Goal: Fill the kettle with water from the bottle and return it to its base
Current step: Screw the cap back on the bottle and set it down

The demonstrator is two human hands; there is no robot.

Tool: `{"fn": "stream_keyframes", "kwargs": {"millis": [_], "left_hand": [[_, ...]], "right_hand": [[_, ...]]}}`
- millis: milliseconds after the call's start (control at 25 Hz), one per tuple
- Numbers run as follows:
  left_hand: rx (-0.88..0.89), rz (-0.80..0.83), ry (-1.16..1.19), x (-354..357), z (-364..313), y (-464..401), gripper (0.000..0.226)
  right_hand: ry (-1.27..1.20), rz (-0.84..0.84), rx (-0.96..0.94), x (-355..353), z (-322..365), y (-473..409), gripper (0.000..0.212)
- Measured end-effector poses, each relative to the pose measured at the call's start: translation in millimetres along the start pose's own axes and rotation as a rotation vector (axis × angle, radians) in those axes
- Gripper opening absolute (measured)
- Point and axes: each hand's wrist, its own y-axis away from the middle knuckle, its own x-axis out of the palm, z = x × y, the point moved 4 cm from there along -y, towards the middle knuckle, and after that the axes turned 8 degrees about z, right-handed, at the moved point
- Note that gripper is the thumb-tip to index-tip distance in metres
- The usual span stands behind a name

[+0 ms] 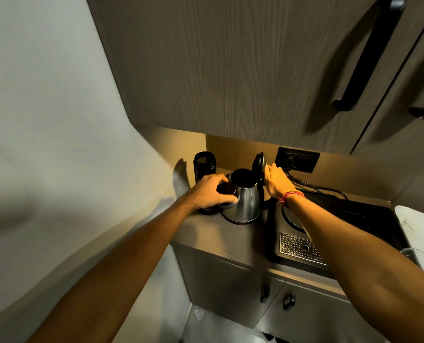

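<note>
Your left hand (209, 191) wraps a dark bottle (224, 191) at the kettle's left side, fingers curled round it, thumb against the steel wall. The kettle (245, 203) stands on its base (238, 221) near the counter's (218, 238) back left corner, mouth open, lid (259, 164) flipped upright. Your right hand (276, 180) rests at the lid and handle side; you cannot tell whether it grips the handle, which your palm hides. A second dark jar (204, 164) stands behind your left hand, partly covered. The bottle's lower part and label are mostly hidden, and the kettle's inside is too dark to read.
</note>
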Motion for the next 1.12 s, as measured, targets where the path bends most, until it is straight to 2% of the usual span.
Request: {"fn": "stream_keyframes", "kwargs": {"millis": [40, 120, 160, 240, 280, 360, 440, 520, 680, 760, 840, 920, 960, 1040, 1120], "left_hand": [[0.042, -0.064, 0.001, -13.4, -14.8, -4.9, 0.072], [0.093, -0.23, -0.082, -42.0, -37.0, -10.6, 0.077], [0.089, -0.312, -0.137, -56.4, -42.9, -12.6, 0.079], [0.014, -0.423, -0.221, -82.6, -42.3, -16.6, 0.081], [-0.062, -0.428, -0.25, -91.4, -36.1, -18.9, 0.082], [-0.227, -0.349, -0.294, -99.2, -20.9, -21.6, 0.082], [-0.288, -0.294, -0.308, -100.6, -12.2, -23.5, 0.081], [-0.273, -0.258, -0.325, -102.6, -12.1, -25.3, 0.078], [-0.192, -0.077, -0.408, -108.1, -20.9, -30.9, 0.065], [-0.156, 0.001, -0.359, -109.2, -24.8, -32.2, 0.067], [-0.128, 0.028, -0.269, -111.3, -27.0, -32.3, 0.068], [-0.13, -0.033, -0.253, -113.2, -27.5, -32.3, 0.065], [-0.16, -0.079, -0.292, -114.4, -27.1, -31.3, 0.068], [-0.218, -0.117, -0.378, -114.6, -25.0, -29.3, 0.07], [-0.192, -0.054, -0.38, -111.8, -26.0, -32.1, 0.059]], "right_hand": [[-0.085, 0.043, 0.07, 5.5, -4.4, -7.5, 0.009], [-0.078, -0.052, 0.062, 10.3, -21.6, -25.0, 0.029], [-0.056, -0.067, 0.041, 13.1, -22.2, -30.5, 0.03], [0.024, -0.037, 0.017, 15.8, -22.6, -32.7, 0.03], [0.037, -0.032, 0.0, 16.3, -22.5, -30.7, 0.033], [0.044, -0.03, -0.016, 17.7, -23.1, -29.2, 0.028], [0.048, -0.019, -0.03, 16.3, -23.5, -30.6, 0.027], [0.088, -0.013, -0.04, 15.8, -24.1, -31.6, 0.016], [0.089, -0.001, -0.027, 18.0, -26.9, -36.5, 0.021], [0.094, 0.015, -0.009, 18.7, -26.3, -36.4, 0.02], [0.141, 0.005, 0.001, 17.5, -28.1, -42.4, 0.046], [0.179, 0.001, -0.02, 19.0, -29.6, -45.6, 0.056], [0.182, 0.003, -0.031, 20.9, -30.4, -46.3, 0.049], [0.171, 0.002, -0.044, 22.3, -32.8, -46.9, 0.022], [0.19, 0.007, -0.066, 22.5, -34.3, -47.7, 0.024]]}}
